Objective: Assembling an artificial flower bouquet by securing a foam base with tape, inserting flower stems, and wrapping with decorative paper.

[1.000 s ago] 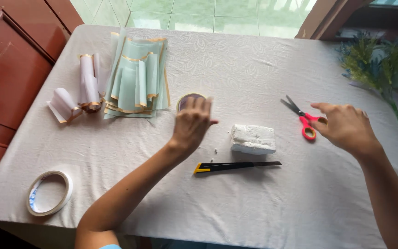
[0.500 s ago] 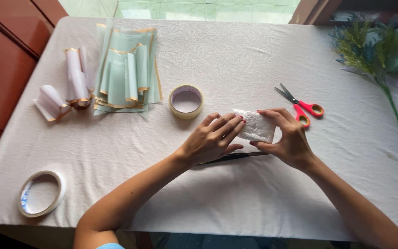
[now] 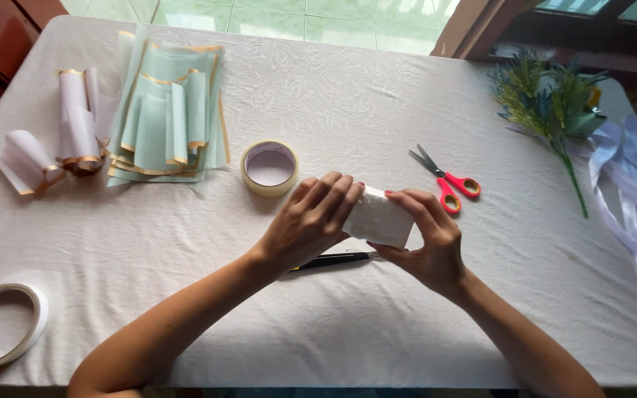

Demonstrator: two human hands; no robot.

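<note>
Hands meet mid-table: left hand (image 3: 311, 221) and right hand (image 3: 425, 239) both clamp a small white wrapped block (image 3: 379, 218), lifted above white patterned tablecloth (image 3: 348, 96); red-handled scissors (image 3: 447, 180) just right, tiled floor (image 3: 274, 13) beyond.

The person's left hand (image 3: 311, 225) and right hand (image 3: 425, 239) meet at mid-frame, forearms reaching in from the lower edge. Left fingers (image 3: 333, 195) curl over from above; right fingers (image 3: 414, 206) bend, thumb underneath, both gripping.

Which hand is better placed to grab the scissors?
Right. The right hand is on the white block's scissor-side end; the red-handled scissors lie just beyond it. The left hand would have to cross over.
</note>
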